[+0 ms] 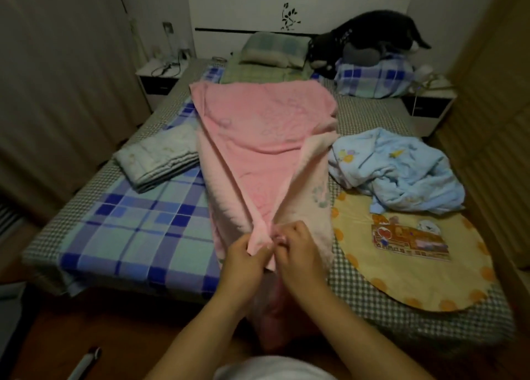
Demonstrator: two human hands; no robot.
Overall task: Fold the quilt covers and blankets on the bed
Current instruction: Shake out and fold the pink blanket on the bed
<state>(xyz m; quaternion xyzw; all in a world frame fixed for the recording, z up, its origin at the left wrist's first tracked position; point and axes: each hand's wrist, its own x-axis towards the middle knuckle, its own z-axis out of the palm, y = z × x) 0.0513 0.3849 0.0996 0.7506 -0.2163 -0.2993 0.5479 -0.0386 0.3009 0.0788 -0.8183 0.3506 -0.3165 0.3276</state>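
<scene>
The pink blanket (266, 138) lies lengthwise down the middle of the bed (86, 207), its long axis running from the foot edge toward the headboard (286, 9). Its far end spreads flat just short of the green pillow (272, 48), while the near end is gathered into a narrow point and hangs over the foot of the bed.

Both hands meet at that gathered end. The left hand (246, 253) is closed, fingers curled around the pink corner, pinching the cloth. The right hand (298, 245) is closed too, knuckles up, gripping the paler folded edge of the same blanket right beside the left — the two hands touch or nearly touch. Both forearms reach forward and up from the lower edge of the view, converging on the cloth, wrists roughly straight.

To the left of the pink blanket a folded pale quilt (156, 159) rests on the blue plaid sheet (137, 230), its edge just beside the pink fabric. To the right a light blue cover (401, 170) lies crumpled in a heap, partly over a round yellow mat (401, 276) — this mat sits near the foot corner. At the head, a dark plush toy (367, 38) sits on a blue plaid pillow (375, 78).
</scene>
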